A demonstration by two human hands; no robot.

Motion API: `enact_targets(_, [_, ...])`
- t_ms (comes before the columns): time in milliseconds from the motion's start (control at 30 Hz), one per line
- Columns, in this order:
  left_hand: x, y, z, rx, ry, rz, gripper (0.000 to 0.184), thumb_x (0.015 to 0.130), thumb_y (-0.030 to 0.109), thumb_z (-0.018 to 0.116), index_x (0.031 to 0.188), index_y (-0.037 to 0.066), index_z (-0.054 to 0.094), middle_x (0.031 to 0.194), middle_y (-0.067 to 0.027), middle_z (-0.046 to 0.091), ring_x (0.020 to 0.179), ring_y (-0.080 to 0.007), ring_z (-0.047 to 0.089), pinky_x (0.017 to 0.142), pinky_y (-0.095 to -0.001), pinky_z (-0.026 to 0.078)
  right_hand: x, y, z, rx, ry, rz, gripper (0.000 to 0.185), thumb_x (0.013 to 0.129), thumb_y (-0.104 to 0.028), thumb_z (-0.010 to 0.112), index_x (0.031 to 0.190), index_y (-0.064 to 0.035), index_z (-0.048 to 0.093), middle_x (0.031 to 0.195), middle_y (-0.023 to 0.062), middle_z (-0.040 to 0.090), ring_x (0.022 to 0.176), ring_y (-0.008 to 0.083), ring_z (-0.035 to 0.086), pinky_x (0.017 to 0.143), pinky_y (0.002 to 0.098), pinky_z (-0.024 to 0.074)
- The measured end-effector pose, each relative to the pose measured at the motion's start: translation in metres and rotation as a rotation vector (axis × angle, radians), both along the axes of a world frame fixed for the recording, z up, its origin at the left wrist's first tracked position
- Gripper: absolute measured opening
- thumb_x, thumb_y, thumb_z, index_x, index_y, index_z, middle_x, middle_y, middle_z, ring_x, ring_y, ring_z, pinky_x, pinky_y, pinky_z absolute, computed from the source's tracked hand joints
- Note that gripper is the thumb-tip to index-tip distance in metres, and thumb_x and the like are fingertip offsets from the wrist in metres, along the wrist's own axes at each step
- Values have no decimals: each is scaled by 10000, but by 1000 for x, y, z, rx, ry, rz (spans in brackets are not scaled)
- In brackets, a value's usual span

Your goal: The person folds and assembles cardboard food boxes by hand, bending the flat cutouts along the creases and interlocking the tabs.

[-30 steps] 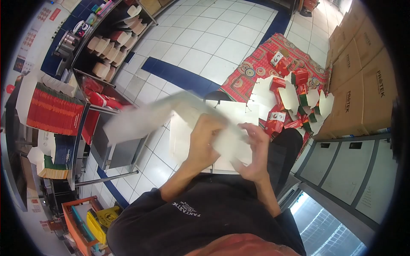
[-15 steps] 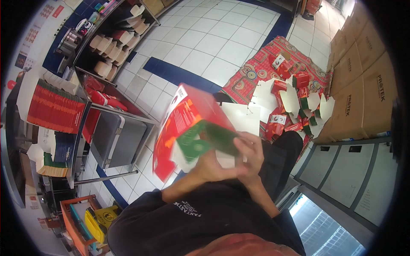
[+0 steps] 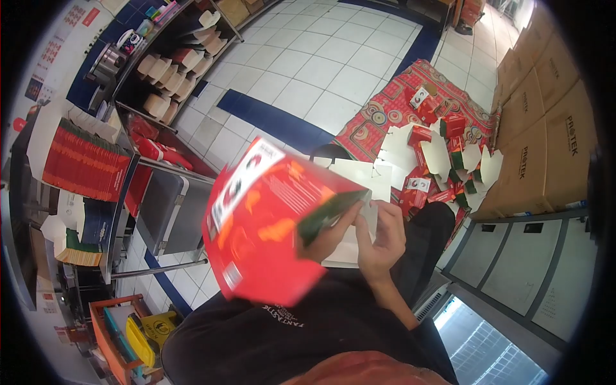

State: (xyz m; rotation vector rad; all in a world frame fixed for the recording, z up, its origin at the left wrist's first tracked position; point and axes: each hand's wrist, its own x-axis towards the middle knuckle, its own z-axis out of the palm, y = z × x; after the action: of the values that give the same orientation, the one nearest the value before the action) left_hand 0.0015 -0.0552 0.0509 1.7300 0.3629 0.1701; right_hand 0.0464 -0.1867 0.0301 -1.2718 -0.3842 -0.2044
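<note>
A red cardboard food box [image 3: 266,215] with orange and white print is in front of my chest, its green-lined opening toward my hands. My left hand [image 3: 328,239] is partly hidden by the box, its fingers at the green edge. My right hand [image 3: 383,242] is closed, thumb and fingers pinching the pale flap at the box's right corner. Behind the hands a white board [image 3: 362,173] lies over my lap.
Folded red and white boxes [image 3: 449,157] are piled on a patterned red mat [image 3: 385,106]. Brown cartons [image 3: 545,147] stand at right, above grey lockers [image 3: 513,250]. A stack of flat red boxes [image 3: 83,157] sits on the left shelf near a grey case [image 3: 168,208].
The box has turned so its printed side faces me, and it has swung lower and left. My left hand has gone behind its edge, and my right hand now pinches the flap.
</note>
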Motion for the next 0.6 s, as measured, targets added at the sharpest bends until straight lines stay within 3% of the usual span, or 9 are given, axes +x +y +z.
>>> enact_targets(67, [-2,6,2,312,-169,-4,206,1013,112,817,1202,31,814,1217,-55,800,1076,-156,764,865,-348,597,3,-9,1,-227,-176,-31,338,941,105,792,1273,108,731,1317,225,681,1109,241,755,881,318,664])
enact_targets(133, [4,9,7,273,-251,22,242,979,108,856,1201,22,811,1160,-63,816,1002,-167,778,837,-318,601,10,-12,0,-263,-253,-59,371,918,117,798,1285,98,745,1322,235,689,1114,270,763,894,329,670])
enact_targets(200, [4,17,17,1127,-637,-56,261,965,60,857,1215,8,802,1160,-82,821,994,-183,789,858,-303,610,16,-13,3,-300,-332,-91,407,894,129,804,1296,88,759,1328,245,698,1120,298,770,907,341,675])
enact_targets(233, [5,13,16,1127,-640,-58,261,965,60,857,1215,8,802,1160,-82,821,994,-183,789,858,-303,610,19,-13,9,-347,-356,-75,421,878,134,809,1292,71,772,1310,247,710,1109,320,774,889,352,685])
enact_targets(300, [6,2,13,279,-484,56,290,945,-16,845,1230,-3,795,1212,-104,814,1058,-201,791,911,-316,615,22,-14,10,-392,-380,-62,437,861,139,813,1288,53,784,1292,248,722,1098,342,779,872,363,695])
enact_targets(333, [6,2,15,280,-486,55,290,945,-16,845,1230,-3,795,1212,-104,814,1058,-201,791,911,-316,615,24,-15,8,-376,-407,-69,428,846,143,815,1261,36,802,1300,252,727,1097,348,781,856,371,701])
enact_targets(400, [7,1,19,51,-462,56,338,924,-71,836,1253,-9,784,1236,-118,808,1098,-209,793,917,-319,617,27,-18,6,-359,-438,-77,422,832,148,816,1234,18,819,1308,257,732,1096,355,783,840,380,708])
enact_targets(533, [8,-1,23,91,-486,96,350,917,-62,847,1255,1,784,1209,-107,816,1089,-210,799,933,-316,618,31,-24,10,-418,-498,-101,394,832,127,813,1196,-20,843,1299,247,747,1067,336,790,816,381,705])
enact_targets(600, [5,8,33,634,-427,12,369,948,-24,832,1305,24,750,1207,-76,806,1105,-180,783,930,-334,623,31,-28,12,-475,-500,-89,408,827,123,811,1201,-34,845,1286,234,755,1050,328,792,812,383,702])
